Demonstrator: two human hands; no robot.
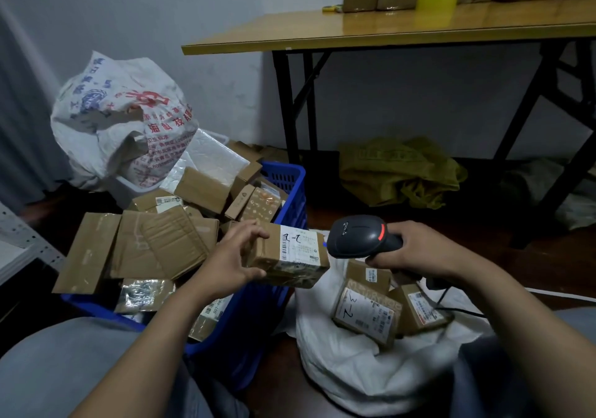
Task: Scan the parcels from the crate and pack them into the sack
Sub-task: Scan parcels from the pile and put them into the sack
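Note:
My left hand [237, 256] grips a small brown cardboard parcel [290, 258] by its left end, holding it above the blue crate's right rim with its white label facing up. My right hand [416, 248] holds a dark barcode scanner [361, 237] with an orange band, its head right beside the parcel's label. The blue crate [290, 191] at centre left is heaped with several cardboard parcels. An open white sack [371, 372] lies at lower right with a few labelled parcels [367, 309] inside.
A printed white sack [119, 120] stands full behind the crate. A wooden folding table [387, 27] with boxes on top spans the upper right; a crumpled yellow bag [400, 172] lies beneath it. A grey metal shelf edge [19, 243] is at far left. My knees frame the bottom.

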